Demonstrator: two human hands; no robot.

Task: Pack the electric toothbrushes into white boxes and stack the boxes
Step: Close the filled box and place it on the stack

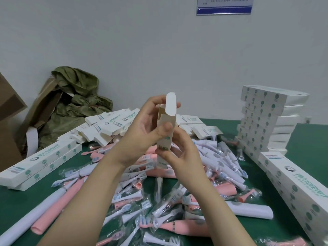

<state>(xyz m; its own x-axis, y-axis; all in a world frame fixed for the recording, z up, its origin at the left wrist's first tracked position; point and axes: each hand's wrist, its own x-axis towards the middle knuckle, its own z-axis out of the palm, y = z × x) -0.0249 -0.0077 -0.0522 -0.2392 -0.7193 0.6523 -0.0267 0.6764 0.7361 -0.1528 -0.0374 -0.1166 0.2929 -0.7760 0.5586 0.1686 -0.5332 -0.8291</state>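
I hold a white box [167, 119] upright above the green table [301, 139], its top flap standing open. My left hand [142, 132] grips the upper part, thumb across the front and fingers near the flap. My right hand [179, 150] pinches the lower part from the right. Under my hands lies a heap of pink and white electric toothbrushes [177, 192] and bagged brush heads. A tall stack of packed boxes [266, 121] stands at the right, and two closed boxes [40, 162] lie at the left.
A pile of loose white boxes [110, 125] sits behind the heap. More packed boxes [298, 189] lie along the right edge. A brown carton [10, 110] and crumpled green bags [78, 103] lean against the wall at the back left.
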